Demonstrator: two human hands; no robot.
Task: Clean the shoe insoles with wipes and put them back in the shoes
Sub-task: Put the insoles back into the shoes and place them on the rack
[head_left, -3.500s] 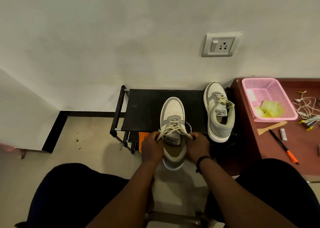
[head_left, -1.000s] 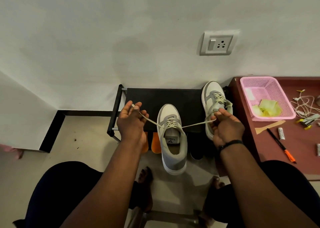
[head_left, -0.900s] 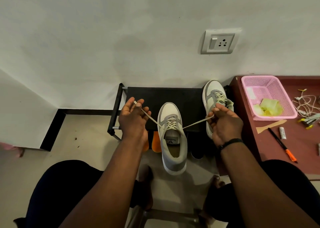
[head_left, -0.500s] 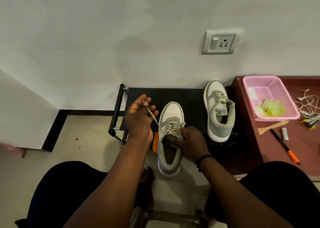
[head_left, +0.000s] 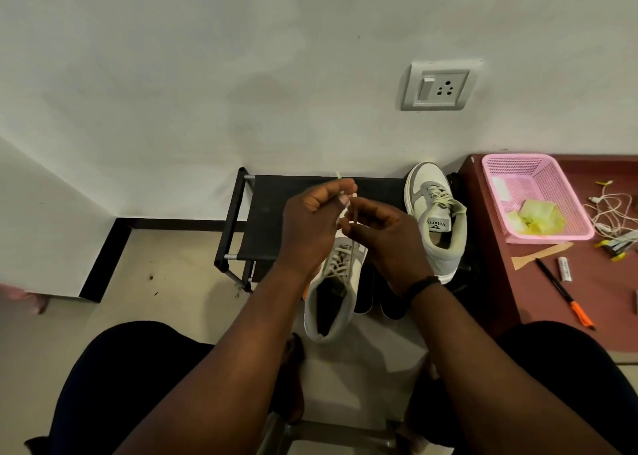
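Your left hand pinches a lace end, your right hand curls on the other — over the near shoe, apparently insole in. Only knotting remains — the second shoe sits laced.

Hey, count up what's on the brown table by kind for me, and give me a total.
Pink plastic mesh basket: 1
Black pen with orange cap: 1
Flat tan wooden spatula: 1
Small white tube: 1
Tangle of white cables: 1
Total: 5
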